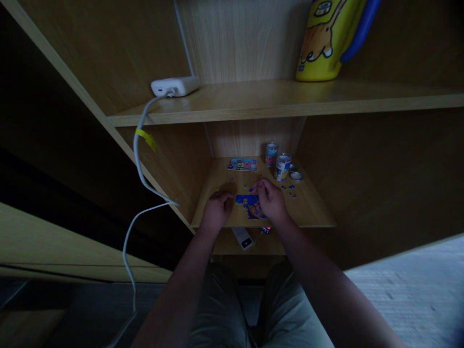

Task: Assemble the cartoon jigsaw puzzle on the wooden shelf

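A partly joined blue jigsaw puzzle (pixel 248 203) lies on a low wooden desk surface (pixel 308 208). My right hand (pixel 270 198) rests on its right edge, fingers curled together over the pieces. My left hand (pixel 217 209) sits just left of the puzzle with its fingers bent down on the wood; what is under them is hidden. Several loose blue pieces (pixel 291 188) are scattered to the right. A colourful reference picture card (pixel 242 164) lies at the back.
Two small tins (pixel 282 166) and their round lids (pixel 296 176) stand at the back right. A white charger (pixel 174 86) with a cable (pixel 139 159) sits on the upper shelf, beside a yellow cartoon mug (pixel 326 38). A white power bank (pixel 242 238) lies below the desk edge.
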### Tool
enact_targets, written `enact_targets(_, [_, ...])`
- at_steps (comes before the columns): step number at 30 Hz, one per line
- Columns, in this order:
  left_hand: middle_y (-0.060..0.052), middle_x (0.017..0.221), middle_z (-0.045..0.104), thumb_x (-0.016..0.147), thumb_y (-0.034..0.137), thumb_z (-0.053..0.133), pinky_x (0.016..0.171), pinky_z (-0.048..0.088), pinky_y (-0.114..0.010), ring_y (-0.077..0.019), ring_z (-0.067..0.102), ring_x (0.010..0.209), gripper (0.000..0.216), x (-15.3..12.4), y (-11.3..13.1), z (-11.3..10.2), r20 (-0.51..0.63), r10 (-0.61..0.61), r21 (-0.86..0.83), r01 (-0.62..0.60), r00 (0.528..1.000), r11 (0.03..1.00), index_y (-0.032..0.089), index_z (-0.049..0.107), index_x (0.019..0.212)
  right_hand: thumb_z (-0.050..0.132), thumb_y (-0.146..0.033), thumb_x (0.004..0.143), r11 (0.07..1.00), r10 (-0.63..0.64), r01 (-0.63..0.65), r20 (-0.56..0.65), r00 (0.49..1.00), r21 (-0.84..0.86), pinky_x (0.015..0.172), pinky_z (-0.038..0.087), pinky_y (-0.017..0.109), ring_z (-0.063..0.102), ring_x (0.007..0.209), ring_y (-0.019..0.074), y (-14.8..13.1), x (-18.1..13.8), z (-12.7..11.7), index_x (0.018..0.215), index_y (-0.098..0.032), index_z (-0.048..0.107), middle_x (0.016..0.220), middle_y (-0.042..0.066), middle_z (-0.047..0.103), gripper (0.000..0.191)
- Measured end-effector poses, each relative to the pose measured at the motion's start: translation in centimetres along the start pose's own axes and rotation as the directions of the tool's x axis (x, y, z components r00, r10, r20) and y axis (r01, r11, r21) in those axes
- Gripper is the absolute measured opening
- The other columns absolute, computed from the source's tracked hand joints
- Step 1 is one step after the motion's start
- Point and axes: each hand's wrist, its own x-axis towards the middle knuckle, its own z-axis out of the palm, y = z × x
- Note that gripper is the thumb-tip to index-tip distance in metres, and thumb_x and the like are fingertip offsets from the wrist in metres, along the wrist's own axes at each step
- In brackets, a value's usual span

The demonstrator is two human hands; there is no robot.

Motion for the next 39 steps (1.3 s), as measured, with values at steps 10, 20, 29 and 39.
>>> enact_targets(10, [-0.006,0.103,0.085,0.093,-0.001,0.064,0.106,0.061,-0.044,-0.0252,0.078,0.105,0.032,0.1,0.5,-0.2,0.085,-0.011,0.000,0.011,0.996,1.000,0.024,0.085,0.095,0.043,-0.054,0.112,0.992,0.062,-0.038,-0.196,0.979,0.124,0.071,0.049,0.031,0.064,0.073,0.0187,0.1,0.1,-0.4,0.090,-0.025,0.065,0.079,0.001,0.068,0.043])
enact_targets(20, [-0.003,0.105,0.086,0.088,-0.006,0.066,0.103,0.064,-0.041,-0.0238,0.080,0.104,0.039,0.2,0.6,-0.5,0.094,-0.014,-0.017,0.015,0.995,1.000,0.026,0.087,0.093,0.037,-0.062,0.108,0.990,0.143,-0.126,-0.357,0.923,0.070,0.079,0.049,0.034,0.064,0.086,0.0218,2.3,0.5,-6.5,0.089,-0.024,0.062,0.089,0.006,0.072,0.050])
enact_targets(29, [-0.004,0.102,0.086,0.091,-0.002,0.065,0.102,0.065,-0.045,-0.0254,0.080,0.102,0.034,0.1,0.1,-0.2,0.079,0.004,-0.043,-0.001,0.997,0.999,0.026,0.085,0.092,0.057,-0.073,0.098,0.974,0.181,-0.191,-0.086,0.980,-0.125,0.069,0.050,0.035,0.070,0.073,0.0257,4.1,-2.4,-10.5,0.081,-0.026,0.075,0.079,0.008,0.079,0.054])
enact_targets(39, [-0.006,0.102,0.082,0.095,0.004,0.060,0.102,0.061,-0.042,-0.0262,0.076,0.105,0.027,0.1,0.2,-0.4,-0.031,-0.046,-0.023,0.046,0.998,0.999,0.024,0.079,0.095,0.031,-0.068,0.108,0.932,0.196,-0.271,-0.296,0.935,-0.239,0.070,0.051,0.034,0.066,0.073,0.0228,7.0,-1.9,-11.4,0.091,-0.019,0.072,0.081,0.010,0.075,0.065])
